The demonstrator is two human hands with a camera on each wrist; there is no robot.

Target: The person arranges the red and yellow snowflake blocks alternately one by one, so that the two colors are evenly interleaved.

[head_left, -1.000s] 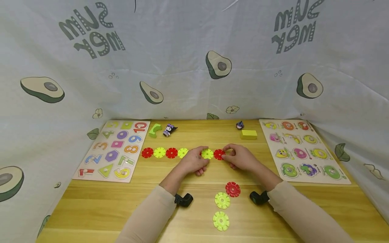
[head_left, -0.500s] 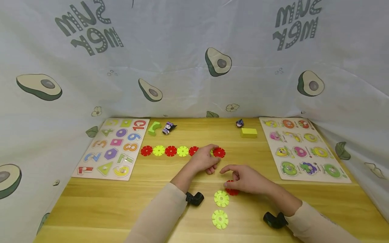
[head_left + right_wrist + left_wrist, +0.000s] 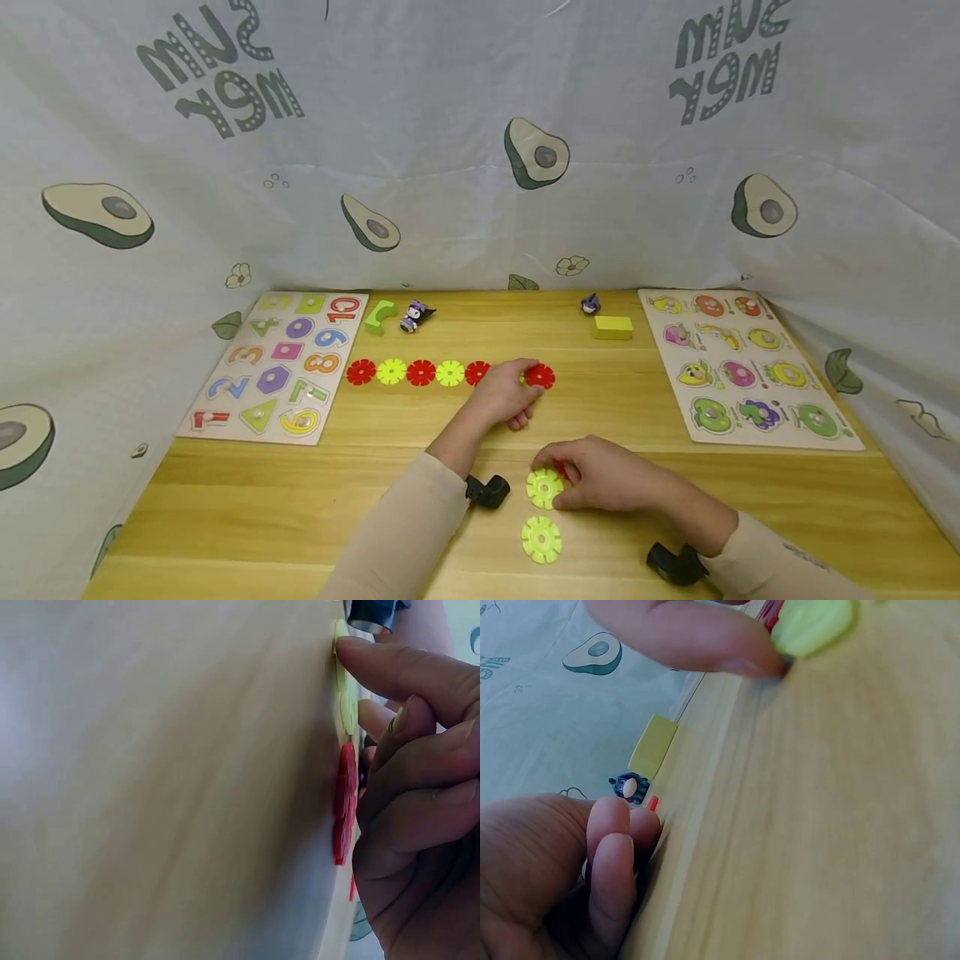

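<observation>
My left hand (image 3: pixel 504 393) rests at the right end of a row of notched plastic snowflake discs. Its thumb and forefinger curl round the last red snowflake disc (image 3: pixel 543 375); the yellow one beside it is mostly hidden. Leftward the row alternates colours, with a red disc (image 3: pixel 421 372) and a yellow disc (image 3: pixel 450 372) among them. Nearer the front, my right hand (image 3: pixel 611 477) pinches a yellow snowflake disc (image 3: pixel 544 489) by its edge, also seen blurred in the left wrist view. A red disc (image 3: pixel 563 472) is largely covered by that hand. Below lies another yellow disc (image 3: pixel 542 540).
A number puzzle board (image 3: pixel 281 367) lies at the left and a fruit puzzle board (image 3: pixel 750 371) at the right. Along the back stand a green arch block (image 3: pixel 380 317), a small figurine (image 3: pixel 416 317), a dark blue figurine (image 3: pixel 591 304) and a yellow block (image 3: pixel 612 327).
My right hand has left the row's red end disc and come down to the upper loose yellow disc. My left hand has slid right along the row to that red disc.
</observation>
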